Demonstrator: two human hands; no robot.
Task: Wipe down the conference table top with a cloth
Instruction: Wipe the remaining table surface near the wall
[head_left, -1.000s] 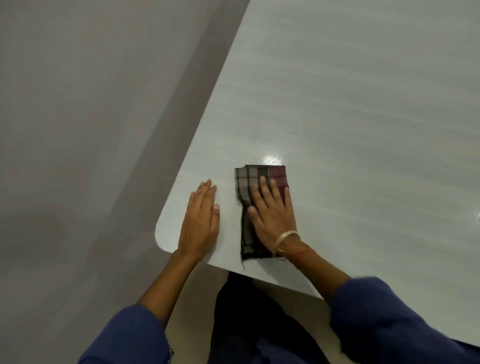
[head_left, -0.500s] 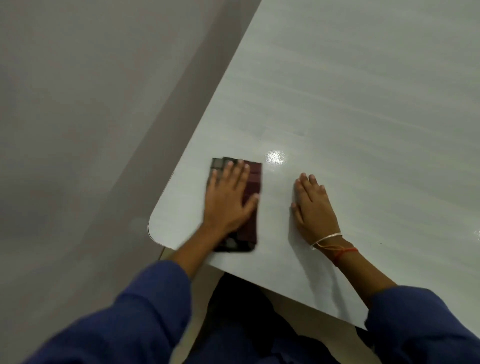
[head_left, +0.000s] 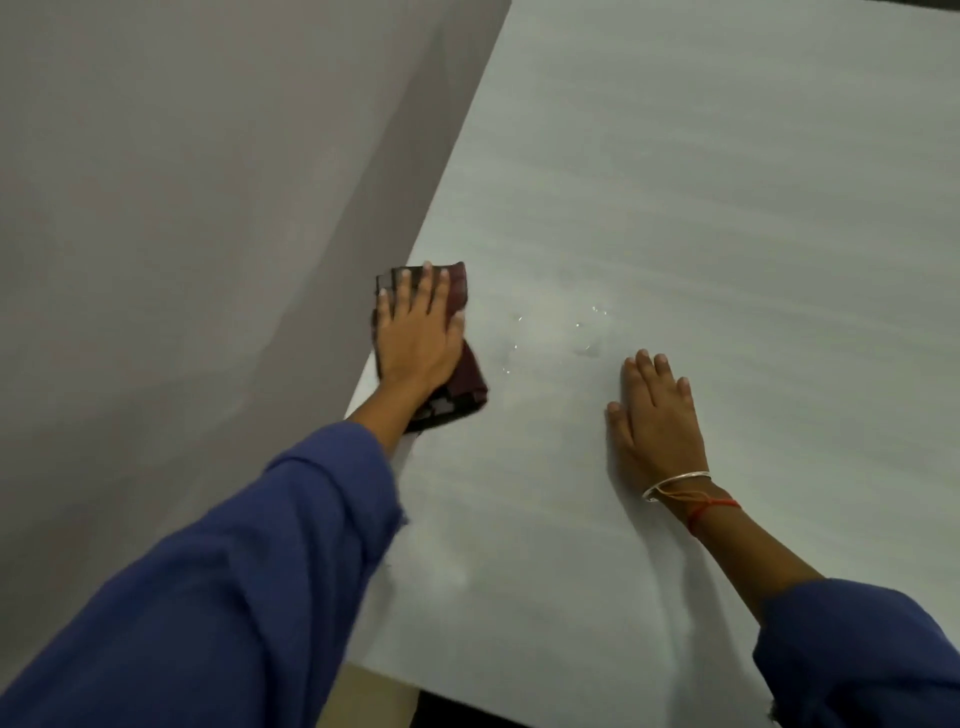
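A folded dark checked cloth (head_left: 470, 382) lies at the left edge of the pale grey conference table top (head_left: 701, 197). My left hand (head_left: 415, 332) presses flat on the cloth with straight, spread fingers, covering most of it. My right hand (head_left: 655, 421) rests flat on the bare table to the right, fingers straight, apart from the cloth. Small wet droplets (head_left: 587, 332) glint on the surface between the two hands.
The table's left edge (head_left: 457, 150) runs diagonally up to the right, with grey floor (head_left: 182, 208) beyond it. The near table edge (head_left: 467, 696) crosses the bottom of the view. Blue sleeves cover both forearms.
The cloth passed from under my right hand to under my left hand. My left hand has slid it farther out along the table's left edge. My right hand shifted right onto bare table.
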